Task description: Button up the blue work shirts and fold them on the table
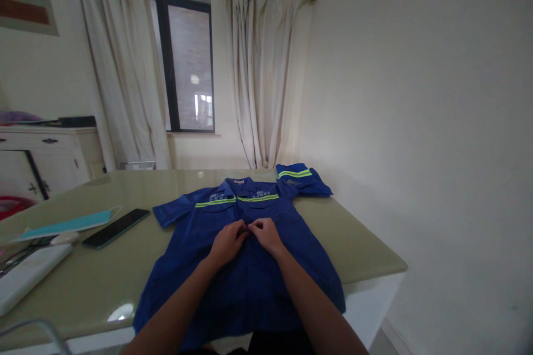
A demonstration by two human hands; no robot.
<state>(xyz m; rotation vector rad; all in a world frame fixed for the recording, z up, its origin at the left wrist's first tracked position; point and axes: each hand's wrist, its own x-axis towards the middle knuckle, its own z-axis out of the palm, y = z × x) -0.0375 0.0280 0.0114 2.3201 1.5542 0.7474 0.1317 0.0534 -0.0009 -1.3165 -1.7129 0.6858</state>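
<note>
A blue short-sleeved work shirt (258,283) lies spread face up on the table, its collar away from me and its lower edge hanging over the near side. Yellow-green reflective stripes cross its chest. My left hand (228,241) and my right hand (266,234) meet at the front opening, below the chest stripe. Both pinch the shirt's front edge with fingertips close together. Any button between them is too small to make out. Beyond the right shoulder sits a folded blue garment (306,180) with similar stripes.
On the greenish glossy table (350,233), a dark phone (116,228), a light-blue face mask (69,224) and a white box-like object (31,277) lie to the left. A wall (437,150) rises on the right. Curtains (262,66) and a window stand behind.
</note>
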